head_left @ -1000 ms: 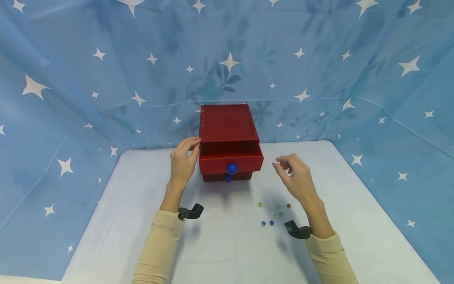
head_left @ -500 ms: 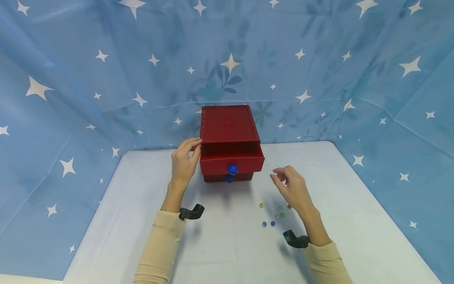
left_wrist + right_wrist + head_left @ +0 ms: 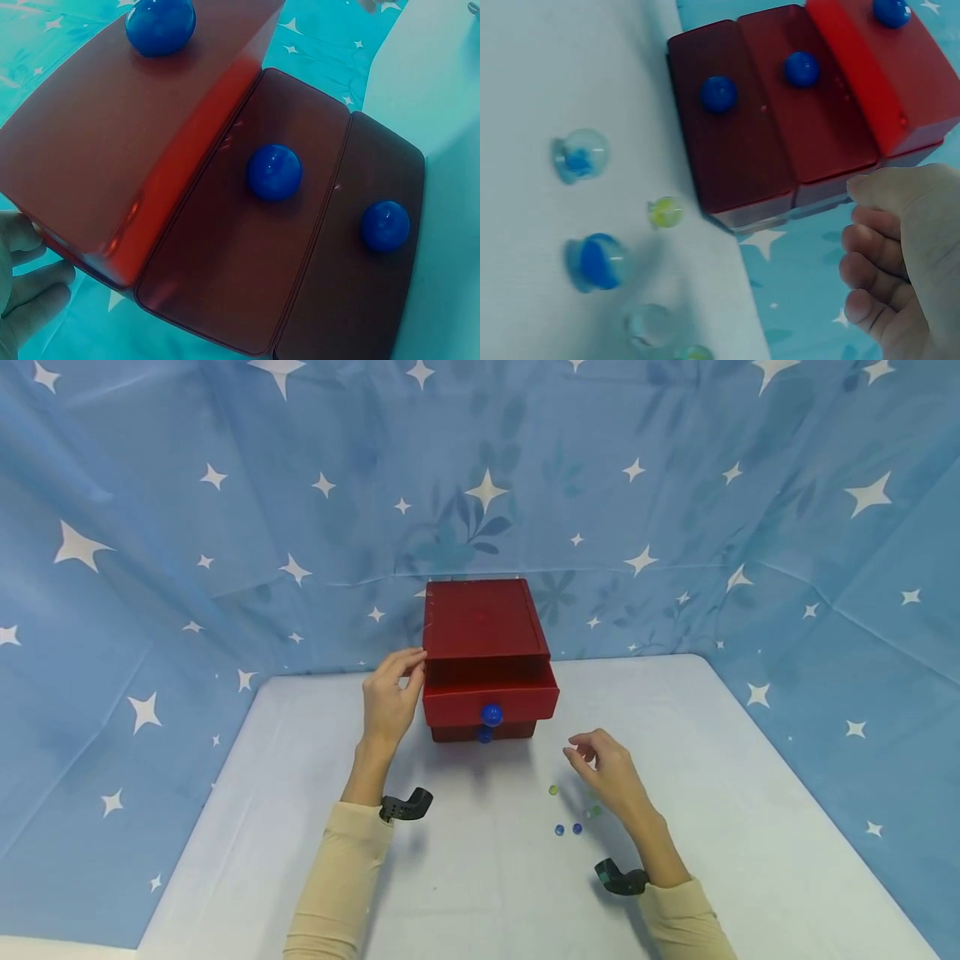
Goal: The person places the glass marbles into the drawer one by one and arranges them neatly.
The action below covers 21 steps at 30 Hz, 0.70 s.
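Note:
A small red drawer cabinet [image 3: 483, 618] stands at the back middle of the table, its top drawer [image 3: 453, 708] pulled partway out. Blue round knobs [image 3: 274, 172] sit on the drawer fronts. At the cabinet's upper left edge, my left hand [image 3: 386, 706] rests with its fingertips against the side. My right hand [image 3: 611, 775] hovers over the table to the right, loosely curled, thumb and fingers apart, holding nothing. Glass marbles lie below it: a yellow-green marble [image 3: 553, 790], two blue marbles [image 3: 577, 828] and greenish ones [image 3: 596, 810]; the hand partly hides some.
White cloth covers the table [image 3: 465, 893]. Behind it hangs a blue curtain [image 3: 330, 527] with white stars, close to the cabinet's back. Black wrist straps [image 3: 405, 805] are on both forearms.
My right hand has come down and slightly left, nearer the marbles, and now covers the reddish one. The left hand stays at the cabinet.

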Available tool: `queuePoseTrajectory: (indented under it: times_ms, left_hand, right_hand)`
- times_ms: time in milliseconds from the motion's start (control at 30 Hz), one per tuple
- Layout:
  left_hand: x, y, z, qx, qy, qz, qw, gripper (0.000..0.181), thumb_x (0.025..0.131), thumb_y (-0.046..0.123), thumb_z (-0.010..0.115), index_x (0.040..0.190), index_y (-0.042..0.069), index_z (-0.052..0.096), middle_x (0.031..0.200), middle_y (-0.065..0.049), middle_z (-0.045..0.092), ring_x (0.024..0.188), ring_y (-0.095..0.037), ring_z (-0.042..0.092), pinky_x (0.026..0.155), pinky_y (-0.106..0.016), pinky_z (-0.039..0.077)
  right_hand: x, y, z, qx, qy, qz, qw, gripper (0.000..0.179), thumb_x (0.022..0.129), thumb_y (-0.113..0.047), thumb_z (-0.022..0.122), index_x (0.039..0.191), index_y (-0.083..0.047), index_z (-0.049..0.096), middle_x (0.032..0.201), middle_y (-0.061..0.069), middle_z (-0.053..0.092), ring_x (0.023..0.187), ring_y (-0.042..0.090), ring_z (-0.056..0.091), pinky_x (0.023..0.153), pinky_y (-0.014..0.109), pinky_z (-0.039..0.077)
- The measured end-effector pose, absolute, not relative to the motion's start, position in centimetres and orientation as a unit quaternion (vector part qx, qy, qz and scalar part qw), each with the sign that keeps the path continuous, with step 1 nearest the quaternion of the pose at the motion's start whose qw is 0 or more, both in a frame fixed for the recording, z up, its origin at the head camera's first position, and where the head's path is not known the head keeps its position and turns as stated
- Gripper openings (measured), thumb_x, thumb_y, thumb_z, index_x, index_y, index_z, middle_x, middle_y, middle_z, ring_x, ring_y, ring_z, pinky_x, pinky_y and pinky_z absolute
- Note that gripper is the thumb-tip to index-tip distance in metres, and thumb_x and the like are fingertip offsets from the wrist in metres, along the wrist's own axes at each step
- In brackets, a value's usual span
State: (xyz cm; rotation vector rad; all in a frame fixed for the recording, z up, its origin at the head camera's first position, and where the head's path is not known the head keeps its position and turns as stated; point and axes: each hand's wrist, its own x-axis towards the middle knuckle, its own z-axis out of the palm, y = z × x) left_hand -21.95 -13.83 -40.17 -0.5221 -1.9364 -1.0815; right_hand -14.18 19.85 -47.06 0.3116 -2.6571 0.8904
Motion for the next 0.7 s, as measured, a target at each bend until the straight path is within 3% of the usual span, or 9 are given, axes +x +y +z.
queuePoseTrajectory:
  times_ms: [167, 467, 700]
  left_hand:
    - [-22.1, -13.9, -40.2, -0.208, -0.772, -0.429, 0.420, 0.018, 0.093, 0.002, 0.066, 0.109, 0.000, 0.076, 0.110, -0.013, 0.075, 0.087, -0.026, 0.074, 0.080, -0.036, 0.062]
    - [-22.2, -13.9, -40.4, -0.213, -0.772, -0.429, 0.419, 0.018, 0.093, 0.002, 0.067, 0.109, -0.002, 0.075, 0.110, -0.014, 0.075, 0.088, -0.026, 0.074, 0.080, -0.035, 0.062]
    - [-22.1, -13.9, -40.2, -0.216, -0.768, -0.434, 0.419, 0.018, 0.093, 0.001, 0.066, 0.108, -0.002, 0.075, 0.110, -0.015, 0.075, 0.087, -0.027, 0.074, 0.080, -0.034, 0.063]
  right_hand:
    - [-14.1, 19.6, -48.2, 0.111, -0.936, 0.303, 0.141, 0.027, 0.090, -0.023, 0.076, 0.110, -0.006, 0.071, 0.088, 0.002, 0.063, 0.079, 0.017, 0.058, 0.066, 0.020, 0.051]
    - [-14.1, 19.3, -49.7, 0.156, -0.927, 0.305, 0.154, 0.027, 0.085, -0.018, 0.079, 0.106, -0.001, 0.072, 0.084, 0.002, 0.065, 0.077, 0.015, 0.060, 0.065, 0.024, 0.052]
    - [-14.1, 19.4, -50.1, 0.152, -0.932, 0.304, 0.125, 0.032, 0.084, -0.020, 0.080, 0.109, -0.001, 0.072, 0.086, 0.002, 0.065, 0.079, 0.014, 0.060, 0.067, 0.025, 0.055]
